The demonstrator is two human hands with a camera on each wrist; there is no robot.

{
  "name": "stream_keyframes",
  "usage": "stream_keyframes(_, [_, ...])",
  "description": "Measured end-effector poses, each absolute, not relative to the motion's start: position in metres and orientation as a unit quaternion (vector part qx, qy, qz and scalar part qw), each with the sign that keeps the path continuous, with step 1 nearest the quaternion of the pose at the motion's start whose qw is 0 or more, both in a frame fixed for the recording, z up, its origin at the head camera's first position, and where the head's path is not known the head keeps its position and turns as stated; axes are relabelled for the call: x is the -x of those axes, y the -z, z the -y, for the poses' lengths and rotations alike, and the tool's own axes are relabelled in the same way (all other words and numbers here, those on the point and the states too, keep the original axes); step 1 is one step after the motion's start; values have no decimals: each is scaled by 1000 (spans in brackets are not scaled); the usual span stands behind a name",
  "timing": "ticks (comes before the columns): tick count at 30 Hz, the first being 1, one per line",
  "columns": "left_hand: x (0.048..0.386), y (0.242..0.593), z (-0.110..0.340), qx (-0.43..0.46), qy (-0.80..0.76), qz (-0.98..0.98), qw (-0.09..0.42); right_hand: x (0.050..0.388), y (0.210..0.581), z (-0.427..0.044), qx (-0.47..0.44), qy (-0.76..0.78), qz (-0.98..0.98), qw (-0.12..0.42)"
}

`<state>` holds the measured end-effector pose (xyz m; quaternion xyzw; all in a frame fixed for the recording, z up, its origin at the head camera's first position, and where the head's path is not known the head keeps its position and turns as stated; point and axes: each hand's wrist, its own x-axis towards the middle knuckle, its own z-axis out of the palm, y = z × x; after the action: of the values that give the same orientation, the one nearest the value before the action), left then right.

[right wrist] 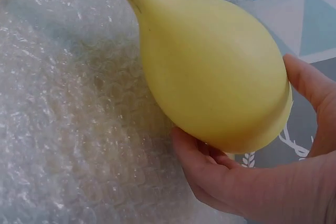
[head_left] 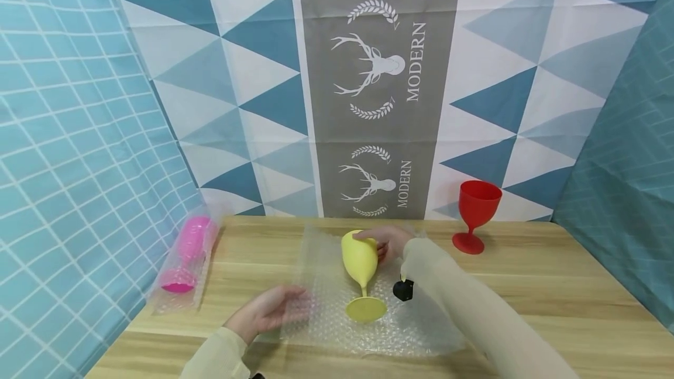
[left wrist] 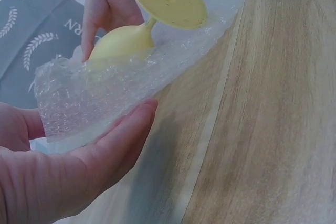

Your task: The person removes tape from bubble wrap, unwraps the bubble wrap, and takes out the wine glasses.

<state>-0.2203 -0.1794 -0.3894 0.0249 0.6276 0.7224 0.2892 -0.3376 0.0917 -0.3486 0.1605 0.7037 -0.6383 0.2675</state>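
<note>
Here's the table (head_left: pixel 568 297), stretched across the bottom of the frame, and on it, lower centre, the bubble wrap (head_left: pixel 329 323)! Far left, the pink cup (head_left: pixel 192 244) lies in its own clear wrap. Dead centre, the yellow cup (head_left: pixel 360 259) tilts over the sheet, foot toward the bottom of the frame. Right side, the red cup (head_left: pixel 479 206) stands upright. Left hand (head_left: pixel 274 307), lower centre-left: fingers fairly straight, thumb apart, touching the sheet's lifted edge. Right hand (head_left: pixel 391 241), centre: thumb and fingers pinching the yellow bowl!
</note>
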Motion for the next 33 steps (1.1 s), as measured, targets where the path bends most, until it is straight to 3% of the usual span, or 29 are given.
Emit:
stream_keyframes(7, [222,391,177,-36,-722,-624,295,336,345,-100,-160,647,-702,251])
stream_keyframes(16, [224,389,178,-43,-722,-623,298,333,335,-102,-115,662,-690,269])
stream_keyframes(26, [219,394,182,-46,-724,-614,309,311,317,-111,-58,700,-647,298])
stream_keyframes(33, [218,389,180,-54,-716,-624,310,298,296,-131,-54,722,-629,284])
